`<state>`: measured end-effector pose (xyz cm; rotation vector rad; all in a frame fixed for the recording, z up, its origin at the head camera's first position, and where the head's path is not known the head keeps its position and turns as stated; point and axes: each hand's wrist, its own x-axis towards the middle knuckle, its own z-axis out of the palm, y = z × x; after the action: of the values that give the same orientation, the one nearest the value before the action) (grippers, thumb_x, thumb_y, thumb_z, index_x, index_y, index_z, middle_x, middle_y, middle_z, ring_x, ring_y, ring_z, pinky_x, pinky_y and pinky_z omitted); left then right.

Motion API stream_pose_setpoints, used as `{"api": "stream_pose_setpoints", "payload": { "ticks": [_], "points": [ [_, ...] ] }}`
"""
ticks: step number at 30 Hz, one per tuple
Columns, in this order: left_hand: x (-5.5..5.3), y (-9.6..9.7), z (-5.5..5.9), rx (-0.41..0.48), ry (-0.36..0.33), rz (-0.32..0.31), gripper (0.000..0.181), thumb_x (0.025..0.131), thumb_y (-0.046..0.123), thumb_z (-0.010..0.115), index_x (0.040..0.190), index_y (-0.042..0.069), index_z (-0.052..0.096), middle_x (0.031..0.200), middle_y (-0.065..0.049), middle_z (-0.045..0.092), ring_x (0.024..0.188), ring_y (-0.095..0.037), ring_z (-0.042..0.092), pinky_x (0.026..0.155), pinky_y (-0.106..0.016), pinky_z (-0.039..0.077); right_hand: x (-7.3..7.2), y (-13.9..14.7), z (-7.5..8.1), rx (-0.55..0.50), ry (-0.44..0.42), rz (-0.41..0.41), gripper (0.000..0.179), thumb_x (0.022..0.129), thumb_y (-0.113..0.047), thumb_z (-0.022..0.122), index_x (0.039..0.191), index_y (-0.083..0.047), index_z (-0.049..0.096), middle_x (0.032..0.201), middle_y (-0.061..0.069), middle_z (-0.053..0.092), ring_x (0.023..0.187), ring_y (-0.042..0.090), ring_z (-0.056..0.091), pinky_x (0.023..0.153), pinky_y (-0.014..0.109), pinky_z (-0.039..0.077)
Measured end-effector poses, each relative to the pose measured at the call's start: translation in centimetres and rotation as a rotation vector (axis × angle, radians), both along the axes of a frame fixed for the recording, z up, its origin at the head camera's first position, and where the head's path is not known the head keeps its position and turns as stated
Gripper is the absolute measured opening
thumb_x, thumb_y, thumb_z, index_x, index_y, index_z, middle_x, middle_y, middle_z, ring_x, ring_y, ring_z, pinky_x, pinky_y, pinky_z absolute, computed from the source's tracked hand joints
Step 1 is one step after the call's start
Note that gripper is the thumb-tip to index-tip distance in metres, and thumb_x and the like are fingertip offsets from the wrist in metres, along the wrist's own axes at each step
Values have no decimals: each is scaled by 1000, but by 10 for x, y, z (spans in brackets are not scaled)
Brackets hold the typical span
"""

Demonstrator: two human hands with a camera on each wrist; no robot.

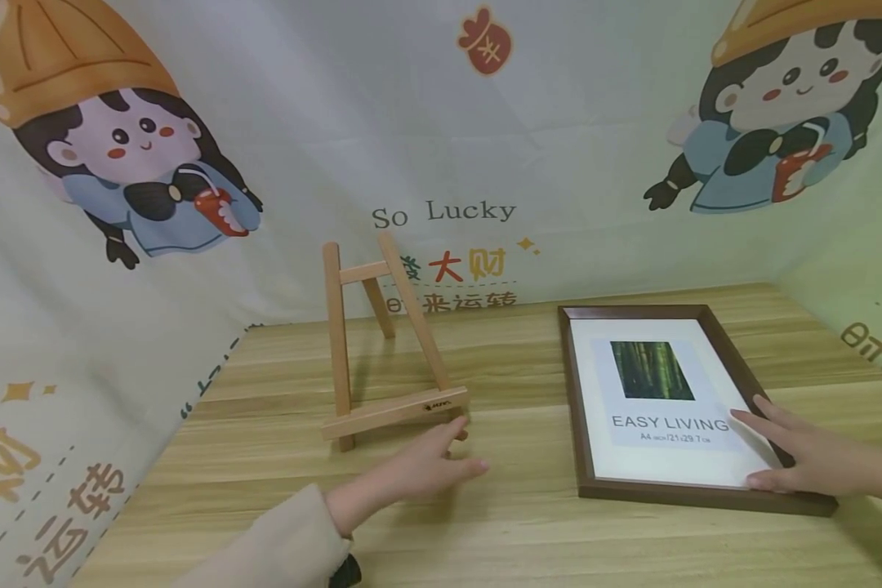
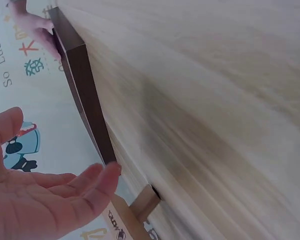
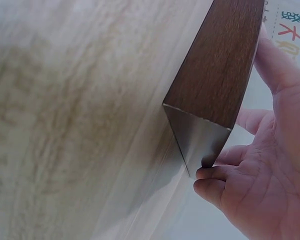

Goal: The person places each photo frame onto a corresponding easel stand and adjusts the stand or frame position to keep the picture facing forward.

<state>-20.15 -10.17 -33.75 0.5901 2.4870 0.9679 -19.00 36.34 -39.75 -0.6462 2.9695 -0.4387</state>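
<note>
A small wooden easel (image 1: 395, 412) stands upright on the left half of the table, its ledge facing me. Just in front of that ledge hovers my left hand (image 1: 412, 469), fingers loosely bent and holding nothing. In the left wrist view, the left palm (image 2: 45, 202) is bare, with the easel's ledge (image 2: 127, 220) beyond the fingertips. A dark brown picture frame (image 1: 573, 408) lies flat, face up, on the right. My right hand (image 1: 816, 453) rests on its lower right side, fingers spread over the border and front. In the right wrist view, some right-hand fingers (image 3: 215, 180) touch the frame's outer side.
The light wood-grain table (image 1: 514, 523) carries both things, with a gap between easel and frame. Behind and at both sides hangs a pale printed cloth (image 1: 338, 106) with cartoon figures and lettering. The easel's rear leg (image 1: 378, 306) reaches toward the back cloth.
</note>
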Motion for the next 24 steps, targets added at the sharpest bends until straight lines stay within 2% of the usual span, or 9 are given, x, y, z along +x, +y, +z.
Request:
{"api": "stream_pose_setpoints", "payload": {
  "ticks": [5, 11, 13, 15, 18, 20, 24],
  "points": [
    [-9, 12, 1, 16, -72, 45, 70, 91, 39, 54, 144, 5, 25, 129, -14, 50, 116, -33, 48, 93, -48, 44, 1, -2, 4, -7, -18, -13, 91, 77, -34, 70, 143, 0, 17, 131, 48, 19, 110, 66, 30, 78, 68, 38],
    [-16, 24, 3, 52, -111, 44, 67, 91, 36, 55, 143, 4, 27, 119, -15, 55, 104, -27, 56, 89, -44, 46, -2, -3, 10, -17, -59, -45, 83, 79, -32, 68, 133, 13, 25, 126, 52, 19, 108, 67, 31, 78, 69, 37],
    [-19, 28, 3, 70, -125, 46, 65, 91, 34, 55, 142, 3, 28, 119, -17, 55, 97, -26, 58, 83, -41, 49, -3, -4, 13, -19, -82, -76, 82, 80, -32, 67, 130, 17, 26, 126, 52, 20, 109, 66, 30, 81, 69, 36],
    [-21, 31, 4, 85, -148, 51, 64, 91, 32, 55, 142, 3, 29, 119, -18, 55, 87, -24, 60, 72, -35, 50, -4, -6, 16, -23, -90, -108, 84, 80, -33, 67, 130, 19, 24, 126, 51, 22, 111, 64, 30, 85, 68, 34],
    [-24, 37, 5, 100, -189, 54, 63, 91, 31, 55, 141, 2, 30, 114, -16, 59, 74, -21, 59, 58, -28, 44, -3, -8, 20, -20, -84, -129, 88, 81, -34, 66, 130, 23, 20, 125, 50, 25, 111, 63, 31, 86, 67, 34],
    [-25, 40, 4, 97, -213, 54, 63, 92, 32, 54, 141, 2, 29, 111, -13, 62, 70, -20, 60, 57, -25, 42, -3, -8, 23, -8, -73, -138, 89, 82, -35, 66, 128, 26, 19, 124, 50, 26, 109, 62, 33, 86, 66, 35],
    [-28, 47, 2, 76, -234, 49, 64, 92, 34, 53, 142, 3, 28, 107, -12, 65, 69, -19, 61, 58, -26, 43, -3, -7, 26, 2, -62, -142, 87, 83, -34, 65, 124, 29, 21, 121, 51, 29, 107, 62, 36, 84, 65, 38]
  ]
}}
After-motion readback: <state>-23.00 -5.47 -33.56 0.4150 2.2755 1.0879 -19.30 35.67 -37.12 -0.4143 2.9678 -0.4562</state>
